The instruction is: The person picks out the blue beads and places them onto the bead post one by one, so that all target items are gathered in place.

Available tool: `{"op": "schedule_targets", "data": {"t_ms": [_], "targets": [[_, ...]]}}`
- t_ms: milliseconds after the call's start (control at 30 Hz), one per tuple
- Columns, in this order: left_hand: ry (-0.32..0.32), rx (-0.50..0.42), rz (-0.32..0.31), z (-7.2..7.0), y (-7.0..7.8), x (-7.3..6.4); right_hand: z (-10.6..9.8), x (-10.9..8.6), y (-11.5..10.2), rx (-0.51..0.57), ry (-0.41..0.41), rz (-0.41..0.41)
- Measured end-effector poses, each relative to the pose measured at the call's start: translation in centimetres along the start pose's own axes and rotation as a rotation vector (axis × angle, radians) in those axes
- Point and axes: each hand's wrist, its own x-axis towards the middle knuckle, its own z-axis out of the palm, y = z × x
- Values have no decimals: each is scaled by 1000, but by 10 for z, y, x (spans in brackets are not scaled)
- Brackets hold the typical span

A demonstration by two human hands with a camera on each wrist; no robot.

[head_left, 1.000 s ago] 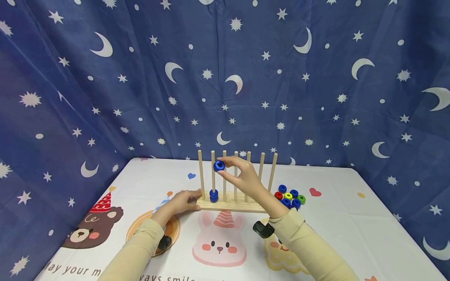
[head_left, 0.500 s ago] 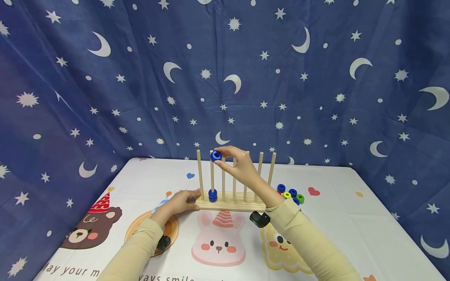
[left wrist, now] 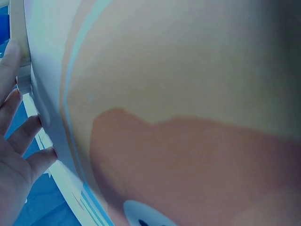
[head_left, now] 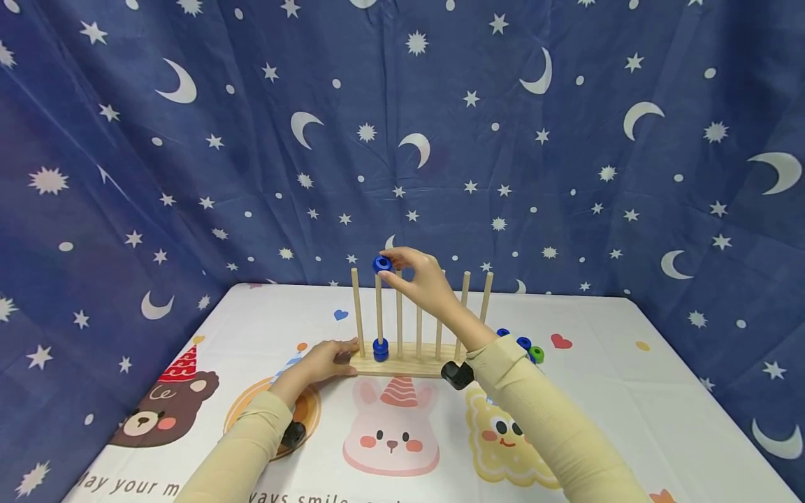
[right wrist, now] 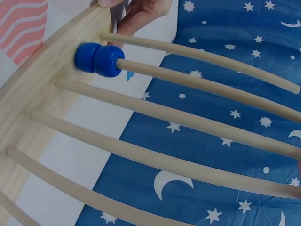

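Note:
Between thumb and fingertips my right hand [head_left: 424,279] pinches a blue bead [head_left: 381,264] with a hole through it. The bead is at the top of the second peg from the left; whether the tip has entered the hole I cannot tell. Two blue beads [right wrist: 99,60] are stacked at the foot of that peg. The wooden peg rack [head_left: 409,360] has a flat base and a row of several upright pegs. My left hand [head_left: 323,360] holds the base's left end, thumb along the front edge and fingers behind, as the right wrist view shows.
Loose beads, blue [head_left: 523,343] and green [head_left: 537,354], lie right of the rack, partly hidden by my right forearm. A white cloth [head_left: 604,391] with cartoon prints covers the table. Behind it hangs a dark blue star-and-moon curtain [head_left: 352,84].
My right hand has raised the blue bead and brought it slightly left, to the top of the second peg. The left hand stays on the base.

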Motion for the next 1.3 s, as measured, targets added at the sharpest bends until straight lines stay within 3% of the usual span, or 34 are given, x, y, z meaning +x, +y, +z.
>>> {"op": "schedule_targets", "data": {"t_ms": [367,1300], "targets": [[-9,-10,-11,0,0,0,3,12,3,-30,-74,68],[-20,-23,-19,2,-2,2,5,7,-3,-221,-136,25]]}}
